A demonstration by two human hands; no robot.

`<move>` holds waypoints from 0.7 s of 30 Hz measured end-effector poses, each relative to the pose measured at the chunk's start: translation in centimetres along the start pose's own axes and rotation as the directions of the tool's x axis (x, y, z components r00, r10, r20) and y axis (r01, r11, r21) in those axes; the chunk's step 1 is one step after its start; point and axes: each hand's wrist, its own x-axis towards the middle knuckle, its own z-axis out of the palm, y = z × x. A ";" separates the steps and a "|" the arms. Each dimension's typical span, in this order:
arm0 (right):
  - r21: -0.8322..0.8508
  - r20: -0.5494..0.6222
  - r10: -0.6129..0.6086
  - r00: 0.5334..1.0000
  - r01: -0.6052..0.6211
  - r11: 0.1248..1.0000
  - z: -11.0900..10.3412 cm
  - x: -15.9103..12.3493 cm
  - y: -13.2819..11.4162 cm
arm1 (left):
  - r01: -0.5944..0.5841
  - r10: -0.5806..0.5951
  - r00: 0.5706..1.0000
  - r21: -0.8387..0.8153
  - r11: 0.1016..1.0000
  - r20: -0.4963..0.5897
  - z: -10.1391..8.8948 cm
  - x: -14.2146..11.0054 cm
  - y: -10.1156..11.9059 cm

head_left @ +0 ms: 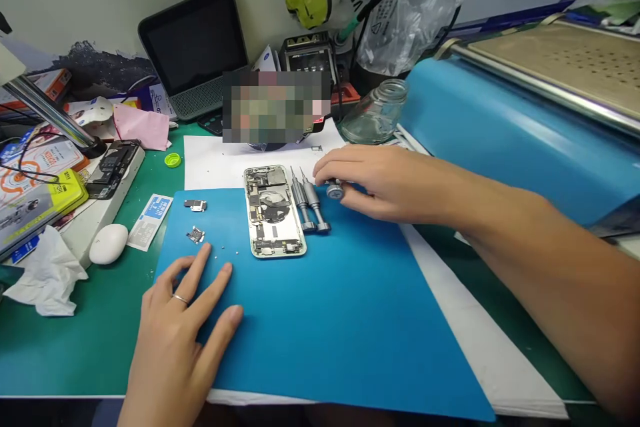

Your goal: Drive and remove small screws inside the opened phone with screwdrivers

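An opened phone (273, 211) lies face down on the blue mat (340, 320), its circuit boards showing. Two grey screwdrivers (309, 202) lie side by side just right of it. My right hand (373, 180) rests right of those, fingers curled around a third grey screwdriver (334, 189) whose round cap points toward me. My left hand (183, 323) lies flat on the mat's left edge, fingers spread and holding nothing, a ring on one finger. Two small removed phone parts (195, 205) (195, 235) and tiny screws lie just beyond its fingertips.
Behind stand a dark tablet (197, 47), a glass jar (379, 113) and a plastic bag. Another opened phone (113, 169), a white oval object (109, 243), crumpled tissue (47, 273) and a yellow box (63, 190) sit left. A blue-wrapped machine (525, 133) fills the right.
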 end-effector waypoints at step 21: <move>0.088 -0.015 0.041 0.999 -0.039 0.995 2.6 0.0 -0.5 | 0.061 -0.064 0.997 -0.066 0.996 -0.037 0.2 0.3 0.5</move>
